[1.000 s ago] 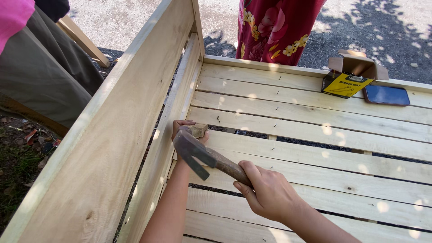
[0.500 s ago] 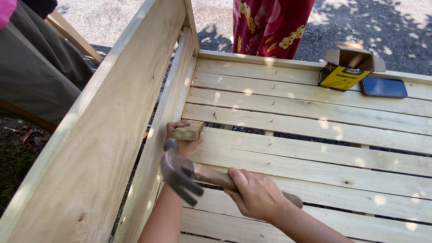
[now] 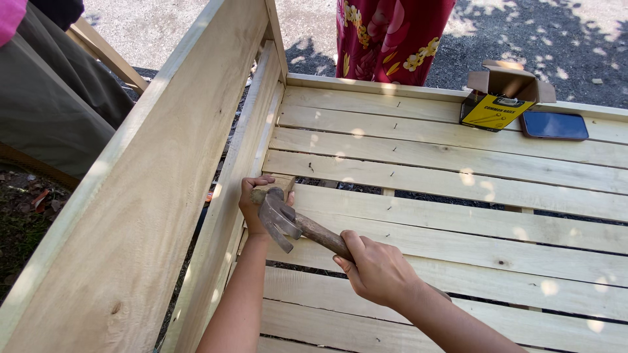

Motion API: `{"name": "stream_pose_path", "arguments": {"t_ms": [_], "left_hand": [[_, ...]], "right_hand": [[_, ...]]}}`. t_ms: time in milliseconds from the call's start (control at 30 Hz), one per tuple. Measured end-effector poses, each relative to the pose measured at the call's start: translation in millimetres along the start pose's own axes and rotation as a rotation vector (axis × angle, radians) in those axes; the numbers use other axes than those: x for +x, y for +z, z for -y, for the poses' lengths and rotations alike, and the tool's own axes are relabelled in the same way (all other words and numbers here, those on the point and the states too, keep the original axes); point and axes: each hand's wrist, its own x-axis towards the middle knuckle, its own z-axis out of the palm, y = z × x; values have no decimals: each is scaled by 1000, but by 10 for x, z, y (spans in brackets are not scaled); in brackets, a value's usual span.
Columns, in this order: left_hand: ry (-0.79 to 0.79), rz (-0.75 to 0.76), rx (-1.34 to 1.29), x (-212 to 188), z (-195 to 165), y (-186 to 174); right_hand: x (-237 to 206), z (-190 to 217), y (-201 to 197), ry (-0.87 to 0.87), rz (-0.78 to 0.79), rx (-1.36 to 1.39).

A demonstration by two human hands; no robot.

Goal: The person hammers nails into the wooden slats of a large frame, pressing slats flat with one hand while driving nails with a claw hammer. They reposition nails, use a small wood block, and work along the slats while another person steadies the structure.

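A slatted wooden platform [image 3: 458, 189] of pale planks fills the right and lower part of the frame, its far edge running across the upper middle and its right and bottom parts cut off by the frame. A tall side board [image 3: 144, 196] rises along the left, slanting from the upper middle down to the lower left corner; what lies beyond it is mostly hidden.

In the upper left, a person's grey-trousered leg [image 3: 46, 104] shows, cut off at the frame edge. At the top centre stands another person in a red flowered garment [image 3: 389, 36], seen only from about the waist down.

The right hand [image 3: 379, 271], in the lower middle, is wrapped tightly around the wooden handle of a claw hammer [image 3: 294, 225]; the end of the handle is hidden behind the wrist. The hammer's metal head sits just left of centre, right up against the left hand [image 3: 258, 202], claws pointing down and left. The left hand's grip is a narrow pinch at the platform's left edge beside the side board, but the hammer head covers the fingertips and what they hold cannot be made out.

In the upper right, an open yellow-and-black cardboard box [image 3: 500, 98] rests on the far planks, contents out of sight. Just beside it lies a dark phone [image 3: 555, 125], face up.
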Motion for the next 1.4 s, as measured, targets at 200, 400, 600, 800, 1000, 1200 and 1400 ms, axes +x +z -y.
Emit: {"name": "stream_pose_path", "arguments": {"t_ms": [200, 400, 600, 800, 1000, 1200, 1400], "left_hand": [[-49, 6, 9, -32, 38, -12], [19, -21, 46, 33, -29, 36], [-41, -20, -12, 323, -437, -21], [62, -33, 99, 468, -1125, -210], [-531, 147, 429, -1, -1230, -315], [-884, 430, 723, -634, -873, -54], [-1053, 948, 922, -859, -634, -88]], "right_hand": [[-28, 28, -8, -64, -61, 45], [-99, -230, 220, 15, -76, 229], [-154, -628, 497, 221, -279, 623], [-57, -821, 504, 519, -230, 1057], [-94, -908, 569, 491, -59, 912], [-55, -944, 655, 459, 128, 799], [43, -996, 669, 478, 200, 784]]}}
